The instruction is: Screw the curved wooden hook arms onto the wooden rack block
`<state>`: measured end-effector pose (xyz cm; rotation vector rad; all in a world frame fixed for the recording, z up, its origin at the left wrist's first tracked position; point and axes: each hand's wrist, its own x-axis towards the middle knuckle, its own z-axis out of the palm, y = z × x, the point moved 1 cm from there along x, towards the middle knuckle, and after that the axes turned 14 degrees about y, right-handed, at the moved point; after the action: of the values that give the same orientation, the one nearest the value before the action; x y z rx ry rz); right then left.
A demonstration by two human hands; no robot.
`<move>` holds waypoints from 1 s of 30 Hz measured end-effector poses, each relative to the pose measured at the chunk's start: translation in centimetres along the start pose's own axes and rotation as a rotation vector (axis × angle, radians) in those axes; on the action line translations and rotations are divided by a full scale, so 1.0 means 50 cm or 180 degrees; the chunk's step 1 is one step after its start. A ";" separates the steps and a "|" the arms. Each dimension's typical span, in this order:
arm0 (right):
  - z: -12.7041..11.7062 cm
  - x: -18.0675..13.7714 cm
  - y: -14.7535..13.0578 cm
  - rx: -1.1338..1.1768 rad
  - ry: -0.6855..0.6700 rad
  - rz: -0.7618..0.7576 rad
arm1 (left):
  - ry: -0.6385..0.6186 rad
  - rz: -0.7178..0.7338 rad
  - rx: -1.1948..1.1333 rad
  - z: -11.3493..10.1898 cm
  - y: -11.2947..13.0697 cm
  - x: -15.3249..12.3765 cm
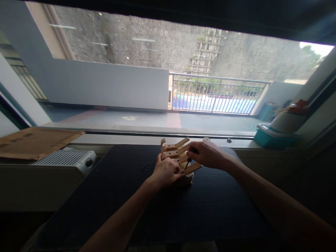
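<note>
A small wooden model (175,150) made of several pale slats with curved ends stands on the dark table (126,196). My left hand (165,172) is wrapped round its lower left side and steadies it. Just to the right, my right hand (206,154) is closed on a small dark-handled tool (188,161), whose tip points down at a slat with a dark screw. What lies under the model is hidden by my left hand.
A short dark screw or pin (143,167) lies on the table left of the model. A white radiator (65,159) and cardboard (31,141) sit at the left. A teal-based object (275,134) rests on the sill at right, before the wide window (168,80).
</note>
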<state>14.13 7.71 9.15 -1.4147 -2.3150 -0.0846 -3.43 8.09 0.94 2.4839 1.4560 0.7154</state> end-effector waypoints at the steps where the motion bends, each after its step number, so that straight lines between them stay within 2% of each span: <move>1: 0.004 -0.001 0.000 0.0012 0.0002 0.0009 | -0.0023 0.0017 -0.0013 0.000 -0.001 0.001; 5: 0.011 0.001 -0.001 0.0087 -0.0002 -0.0002 | -0.0104 0.0049 -0.0112 -0.002 -0.002 0.001; 20: 0.021 0.011 -0.007 0.0033 -0.0143 -0.0161 | 0.0098 0.0103 -0.0102 0.005 -0.004 -0.002; 27: 0.021 0.023 -0.009 0.0113 -0.0407 -0.0386 | 0.0055 0.0102 -0.0144 0.000 0.000 -0.005; 30: 0.030 0.029 -0.010 0.0104 -0.0392 -0.0327 | 0.0083 0.0125 -0.0140 0.002 -0.001 -0.005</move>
<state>12.65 9.07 8.41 -1.3188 -2.4774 0.0104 -3.53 7.90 0.76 2.4857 1.3885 0.7812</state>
